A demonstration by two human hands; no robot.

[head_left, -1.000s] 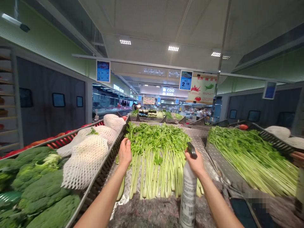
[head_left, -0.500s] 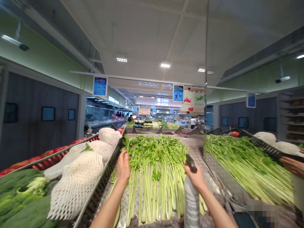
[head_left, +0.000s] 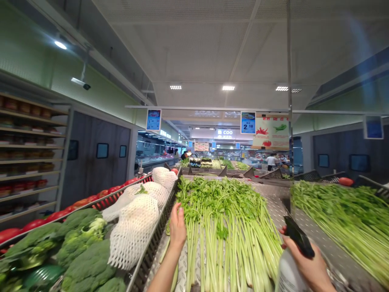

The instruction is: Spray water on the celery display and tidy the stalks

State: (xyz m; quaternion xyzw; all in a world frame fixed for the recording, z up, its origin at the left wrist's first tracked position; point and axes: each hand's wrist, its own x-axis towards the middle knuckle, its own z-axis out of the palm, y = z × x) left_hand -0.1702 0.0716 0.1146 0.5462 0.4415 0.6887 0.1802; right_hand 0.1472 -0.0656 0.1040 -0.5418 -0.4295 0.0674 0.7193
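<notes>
Bunches of celery (head_left: pixel 226 227) lie side by side on a patterned metal shelf (head_left: pixel 275 198), leaves toward the back and pale stalks toward me. My left hand (head_left: pixel 178 229) is at the left edge of the celery, fingers stretched out and holding nothing; whether it touches the leaves I cannot tell. My right hand (head_left: pixel 313 261) is wrapped round the neck of a spray bottle (head_left: pixel 290 271) with a black trigger head and pale body. The bottle is tilted, to the right of the stalks, and its lower part runs out of view.
A black crate (head_left: pixel 170 198) on the left holds broccoli (head_left: pixel 94 263) and pale vegetables in white foam nets (head_left: pixel 135 227). Tomatoes (head_left: pixel 88 200) lie beyond it. A mirror panel on the right reflects the celery. Price signs (head_left: pixel 248 123) hang overhead; a person (head_left: pixel 271 161) stands far back.
The view has turned left, showing shelves there. My right hand has moved the spray bottle right, away from the celery, and tilted it. My left hand stays by the celery's left edge.
</notes>
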